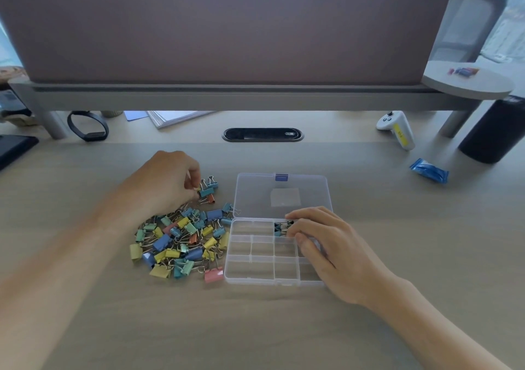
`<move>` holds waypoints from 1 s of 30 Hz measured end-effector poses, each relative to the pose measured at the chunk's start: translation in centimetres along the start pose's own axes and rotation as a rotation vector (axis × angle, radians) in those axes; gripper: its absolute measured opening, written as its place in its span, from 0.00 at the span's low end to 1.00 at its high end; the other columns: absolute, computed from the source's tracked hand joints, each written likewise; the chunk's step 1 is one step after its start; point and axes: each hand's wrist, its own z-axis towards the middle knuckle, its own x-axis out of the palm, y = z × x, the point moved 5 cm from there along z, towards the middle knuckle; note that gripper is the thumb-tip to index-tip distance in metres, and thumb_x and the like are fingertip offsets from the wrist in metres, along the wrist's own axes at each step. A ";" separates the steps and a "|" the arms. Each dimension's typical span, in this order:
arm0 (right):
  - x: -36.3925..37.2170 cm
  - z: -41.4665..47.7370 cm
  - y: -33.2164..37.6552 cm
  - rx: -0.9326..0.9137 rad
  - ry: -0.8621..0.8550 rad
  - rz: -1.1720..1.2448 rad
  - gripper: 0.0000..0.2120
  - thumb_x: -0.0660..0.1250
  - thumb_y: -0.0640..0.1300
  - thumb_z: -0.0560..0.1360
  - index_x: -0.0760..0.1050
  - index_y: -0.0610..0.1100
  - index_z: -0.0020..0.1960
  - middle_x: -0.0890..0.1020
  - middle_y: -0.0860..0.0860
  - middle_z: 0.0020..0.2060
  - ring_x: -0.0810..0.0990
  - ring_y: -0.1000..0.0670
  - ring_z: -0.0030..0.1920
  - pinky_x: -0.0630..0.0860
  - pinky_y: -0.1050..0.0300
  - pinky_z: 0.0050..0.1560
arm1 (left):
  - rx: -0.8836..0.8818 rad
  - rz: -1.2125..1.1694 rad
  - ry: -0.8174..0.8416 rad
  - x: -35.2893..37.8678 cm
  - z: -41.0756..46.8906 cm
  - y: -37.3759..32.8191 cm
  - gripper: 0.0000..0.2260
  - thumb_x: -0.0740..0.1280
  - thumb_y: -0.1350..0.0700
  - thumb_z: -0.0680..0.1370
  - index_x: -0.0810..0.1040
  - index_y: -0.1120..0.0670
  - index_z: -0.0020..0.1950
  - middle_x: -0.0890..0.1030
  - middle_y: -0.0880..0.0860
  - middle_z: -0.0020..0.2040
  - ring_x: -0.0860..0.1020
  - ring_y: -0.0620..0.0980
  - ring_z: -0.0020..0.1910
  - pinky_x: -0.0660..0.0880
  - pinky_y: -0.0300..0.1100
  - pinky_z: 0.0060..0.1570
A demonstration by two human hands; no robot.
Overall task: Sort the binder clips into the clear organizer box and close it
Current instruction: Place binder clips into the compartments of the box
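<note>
Left hand (167, 182) is curled up, fingers together and pinching the wire handle of a teal clip (206, 192). That clip hangs right off the fingertips at their 3 o'clock, at the 12 o'clock edge of the big clip pile (181, 242) on the counter (255, 327).

The clear organizer box (241, 267) sits just at 3 o'clock of the pile, with its lid (255, 196) flopped open flat at the box's 12 o'clock.

Right hand (332, 250) lies over the 3 o'clock side of the box, fingers loosely bent and a bit spread. A few sorted clips (279, 227) sit in a top-row compartment, right at those fingertips (292, 216), at their 9 o'clock. Honestly can't tell if they're gripping the clips or just touching them.
</note>
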 end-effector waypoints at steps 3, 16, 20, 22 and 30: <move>0.0 0.1 0.0 0.001 0.003 -0.002 0.17 0.55 0.52 0.85 0.82 0.51 0.57 0.79 0.61 0.61 0.74 0.59 0.66 0.73 0.59 0.65 | 0.090 -0.218 -0.081 -1.4 -1.1 -2.7 0.08 0.80 0.53 0.72 0.82 0.46 0.45 0.83 0.43 0.40 0.81 0.40 0.39 0.74 0.35 0.39; -0.1 0.2 0.3 -0.009 0.005 0.016 0.16 0.57 0.49 0.84 0.82 0.49 0.59 0.80 0.60 0.60 0.76 0.57 0.63 0.74 0.57 0.62 | 0.321 -0.630 0.181 3.4 -4.0 -11.0 0.02 0.76 0.53 0.76 0.86 0.46 0.47 0.87 0.43 0.42 0.85 0.39 0.44 0.81 0.37 0.51; -0.1 0.2 0.2 -0.013 -0.022 0.031 0.16 0.57 0.49 0.83 0.83 0.49 0.56 0.80 0.59 0.60 0.76 0.56 0.63 0.74 0.56 0.62 | 0.360 -0.600 0.162 3.8 -4.2 -10.6 0.04 0.76 0.55 0.77 0.86 0.46 0.50 0.86 0.40 0.42 0.84 0.36 0.44 0.77 0.28 0.49; -0.1 0.2 0.3 -0.022 -0.031 0.035 0.15 0.57 0.49 0.83 0.83 0.48 0.56 0.80 0.59 0.60 0.76 0.56 0.63 0.75 0.56 0.62 | 0.385 -0.575 0.137 4.1 -4.3 -10.5 0.05 0.76 0.54 0.77 0.85 0.45 0.51 0.86 0.39 0.43 0.84 0.35 0.45 0.77 0.29 0.51; -0.9 -0.4 0.2 -0.016 -0.224 0.095 0.12 0.62 0.45 0.82 0.85 0.46 0.51 0.81 0.55 0.59 0.78 0.56 0.62 0.75 0.63 0.58 | 0.426 -0.515 0.015 4.7 -4.7 -10.2 0.07 0.75 0.54 0.77 0.84 0.47 0.54 0.86 0.38 0.44 0.83 0.32 0.45 0.76 0.25 0.49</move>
